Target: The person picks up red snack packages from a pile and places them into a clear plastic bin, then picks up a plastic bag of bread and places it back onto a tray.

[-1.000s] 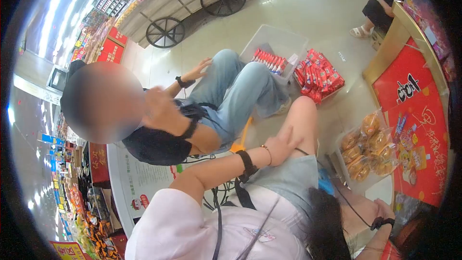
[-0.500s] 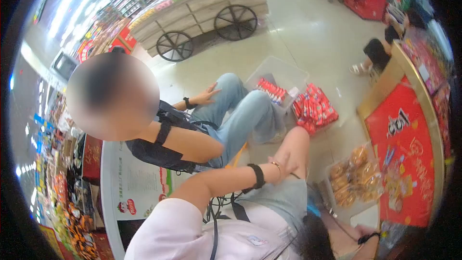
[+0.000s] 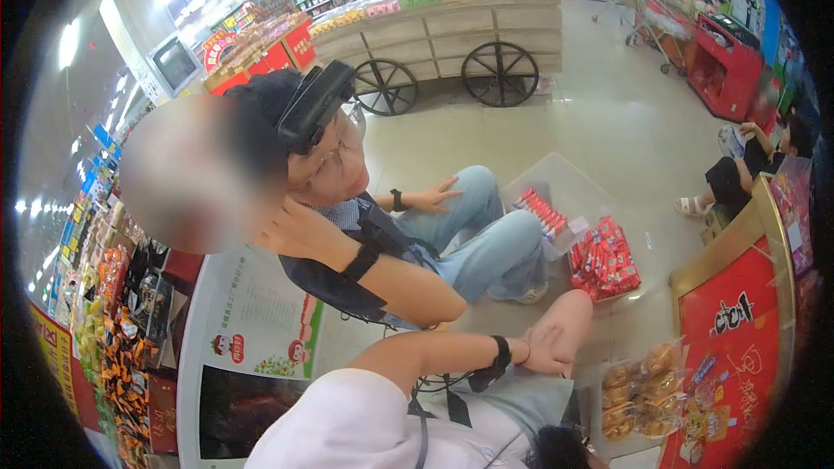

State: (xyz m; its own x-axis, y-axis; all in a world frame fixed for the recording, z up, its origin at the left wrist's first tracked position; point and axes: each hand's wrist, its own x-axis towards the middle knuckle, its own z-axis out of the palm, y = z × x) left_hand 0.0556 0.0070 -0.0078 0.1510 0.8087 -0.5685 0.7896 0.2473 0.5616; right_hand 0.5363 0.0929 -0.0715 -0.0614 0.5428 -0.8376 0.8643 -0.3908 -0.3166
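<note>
My left hand (image 3: 546, 349) lies with outstretched fingers on my bare leg, just above the hem of my light blue shorts (image 3: 530, 399); it holds nothing. A black strap (image 3: 497, 358) is around that wrist. Beyond my knee, red snack packets (image 3: 605, 259) are piled in a clear plastic bin (image 3: 573, 175), with another row of red packets (image 3: 540, 211) beside them. To the right of my leg are bagged round buns (image 3: 643, 391) in a clear container. My right hand is out of view below the lower edge.
Close on my left sits a person in jeans (image 3: 495, 265), one hand (image 3: 300, 227) by the head and the other (image 3: 434, 197) on a knee. A red-fronted display (image 3: 730, 321) stands right, a wheeled wooden stand (image 3: 434, 35) ahead. Another person (image 3: 747, 165) sits far right.
My view has swung, so the scene sits differently in it. The neighbour's near hand has come up beside the head. My right wrist has left the view; my left hand stays on my leg.
</note>
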